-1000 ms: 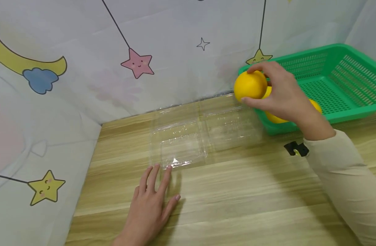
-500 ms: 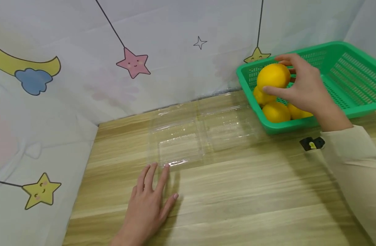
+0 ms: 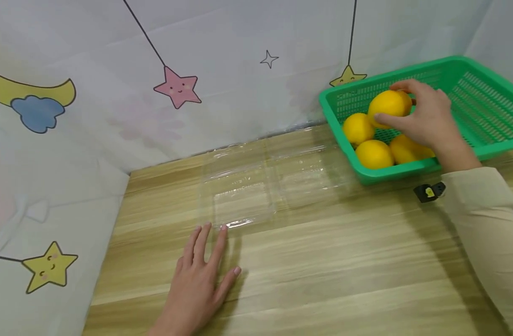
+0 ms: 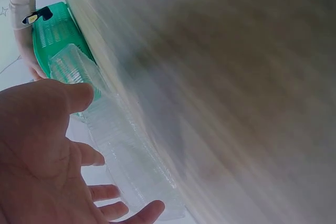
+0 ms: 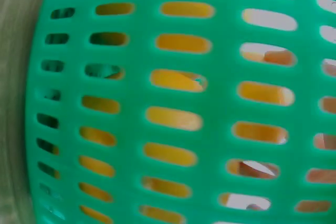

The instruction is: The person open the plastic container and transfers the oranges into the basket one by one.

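Observation:
Inside the green basket (image 3: 361,175), my right hand (image 3: 433,114) grips a round yellow-orange orange (image 3: 386,108), thumb on its near side and fingers over its top. Another orange shows partly behind it. Several more lie at the basket's left end, one orange (image 3: 374,155) near the front wall. My left hand (image 3: 197,280) lies low over the table with fingers spread, fingertips at the near edge of a clear plastic container (image 3: 241,203). In the left wrist view this hand (image 4: 47,150) is empty. The basket's slotted wall (image 5: 215,103) hides most of the fruit in the right wrist view.
A second clear plastic container (image 3: 307,172) sits right of the first, close to the basket. A wood-grain table (image 3: 307,275) lies beneath everything. A patterned cloth wall (image 3: 231,88) stands behind and to the left. A black clip (image 3: 429,192) hangs at the right cuff.
My right hand has carried the orange from above the basket's left rim rightward and down into the basket, exposing the oranges below. The left hand stays at the container's edge.

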The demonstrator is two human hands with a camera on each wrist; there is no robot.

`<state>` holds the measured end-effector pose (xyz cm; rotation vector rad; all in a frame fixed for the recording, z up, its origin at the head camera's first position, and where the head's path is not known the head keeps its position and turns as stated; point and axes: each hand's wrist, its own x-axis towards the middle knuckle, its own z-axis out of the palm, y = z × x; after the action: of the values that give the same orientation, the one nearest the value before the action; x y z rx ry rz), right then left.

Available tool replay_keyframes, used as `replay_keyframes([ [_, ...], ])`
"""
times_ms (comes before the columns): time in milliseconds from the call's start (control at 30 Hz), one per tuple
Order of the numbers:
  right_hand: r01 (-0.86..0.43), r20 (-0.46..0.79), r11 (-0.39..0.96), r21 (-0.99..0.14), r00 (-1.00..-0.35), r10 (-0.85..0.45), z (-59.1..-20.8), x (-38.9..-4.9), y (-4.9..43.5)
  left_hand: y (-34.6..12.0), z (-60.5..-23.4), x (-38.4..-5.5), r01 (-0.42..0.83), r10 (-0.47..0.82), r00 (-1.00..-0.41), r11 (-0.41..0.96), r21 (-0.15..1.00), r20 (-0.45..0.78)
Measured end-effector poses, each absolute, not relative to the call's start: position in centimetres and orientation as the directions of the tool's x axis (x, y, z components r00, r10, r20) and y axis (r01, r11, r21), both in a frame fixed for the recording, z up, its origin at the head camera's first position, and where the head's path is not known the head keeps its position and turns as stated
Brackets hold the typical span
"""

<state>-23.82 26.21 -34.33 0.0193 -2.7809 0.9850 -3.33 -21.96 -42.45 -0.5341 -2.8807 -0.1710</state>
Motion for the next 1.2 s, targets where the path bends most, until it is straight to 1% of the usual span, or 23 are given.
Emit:
replay_keyframes([
  [133, -0.064, 0.180, 0.801, -0.595, -0.982, 0.055, -34.8, -24.2, 26.7, -21.8, -42.5, -3.5, 0.362, 0.340, -0.915, 0.929, 0.072, 0.216],
  [267, -0.075, 0.169, 0.802, -0.593, -0.985, 0.033, -35.2, -24.7, 26.9, -21.8, -42.7, -3.8, 0.359, 0.335, -0.916, 0.930, 0.076, 0.223],
  [500, -0.071, 0.147, 0.810, -0.583, -0.989, 0.019, -35.2, -25.0, 26.8, -21.7, -42.4, -4.2, 0.317, 0.295, -0.940, 0.941, 0.117, 0.170],
  [700, -0.029, 0.069, 0.830, -0.556, -0.998, 0.011, -35.4, -25.0, 27.1, -21.7, -42.3, -4.6, 0.317, 0.298, -0.942, 0.942, 0.114, 0.158],
  [933, -0.030, -0.017, 0.844, -0.536, -0.999, -0.047, -35.7, -25.2, 26.8, -21.7, -42.1, -4.6, 0.307, 0.289, -0.946, 0.944, 0.118, 0.149],
  [1200, 0.001, -0.093, 0.864, -0.504, -0.994, -0.053, -35.9, -25.5, 26.9, -21.6, -42.1, -5.0, 0.320, 0.300, -0.942, 0.937, 0.139, 0.148],
])
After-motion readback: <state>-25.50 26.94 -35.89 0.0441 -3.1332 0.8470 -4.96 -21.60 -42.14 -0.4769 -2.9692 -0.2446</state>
